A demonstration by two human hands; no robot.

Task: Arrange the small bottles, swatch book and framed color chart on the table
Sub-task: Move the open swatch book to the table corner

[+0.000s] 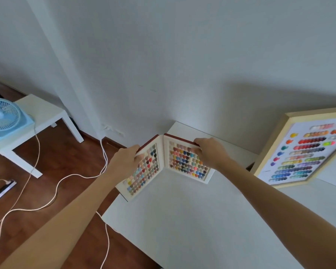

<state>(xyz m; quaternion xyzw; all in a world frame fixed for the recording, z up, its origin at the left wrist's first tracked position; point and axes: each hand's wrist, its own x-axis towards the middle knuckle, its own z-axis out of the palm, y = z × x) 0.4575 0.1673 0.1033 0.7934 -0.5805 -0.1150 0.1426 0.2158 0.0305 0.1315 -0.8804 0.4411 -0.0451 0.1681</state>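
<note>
Both hands hold one thing: the left hand (124, 162) grips the outer edge of the left cover of the swatch book (164, 164), thumb on the swatch page, and the right hand (209, 152) grips the top outer corner of the right cover. The book stands open in a V at the far left corner of the white worktop (182, 220), its left leaf reaching past the edge. It looks stiff-boarded and light, yet hinged, so I judge the outer edges the safest hold. Further right, the framed color chart (299, 150) leans against the wall. No small bottles are in view.
</note>
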